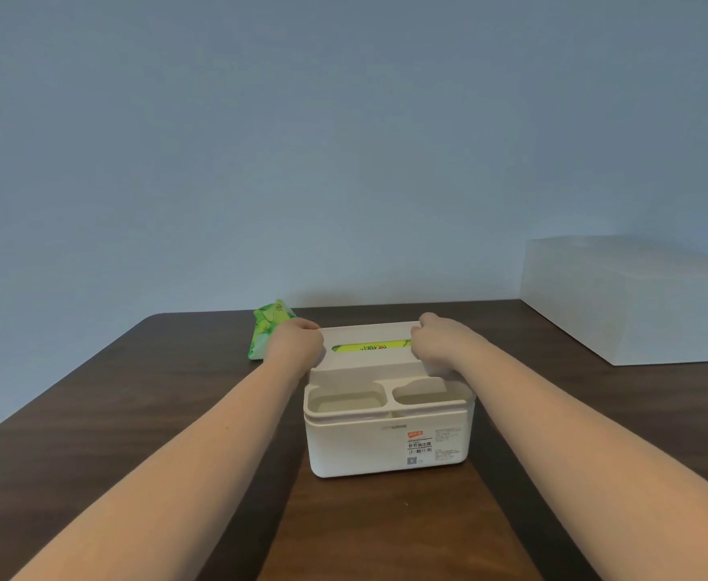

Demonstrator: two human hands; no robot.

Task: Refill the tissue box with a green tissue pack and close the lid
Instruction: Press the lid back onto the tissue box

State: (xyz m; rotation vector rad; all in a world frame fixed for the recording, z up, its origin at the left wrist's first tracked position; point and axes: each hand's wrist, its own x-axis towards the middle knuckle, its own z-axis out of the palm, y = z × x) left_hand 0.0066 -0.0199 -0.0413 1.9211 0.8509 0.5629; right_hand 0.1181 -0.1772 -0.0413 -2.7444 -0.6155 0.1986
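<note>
Head view: on the dark worktop (134,413) stands the white tissue box (388,442). Left hand (295,343) and right hand (436,341) curl onto its lid (369,358); green shows through the slot. Beyond lie a green tissue pack (266,329), partly hidden, and a white container (637,304).

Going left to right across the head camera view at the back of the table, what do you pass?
Green tissue pack → left hand → tissue box lid with its green-showing slot → right hand → large white box.
</note>
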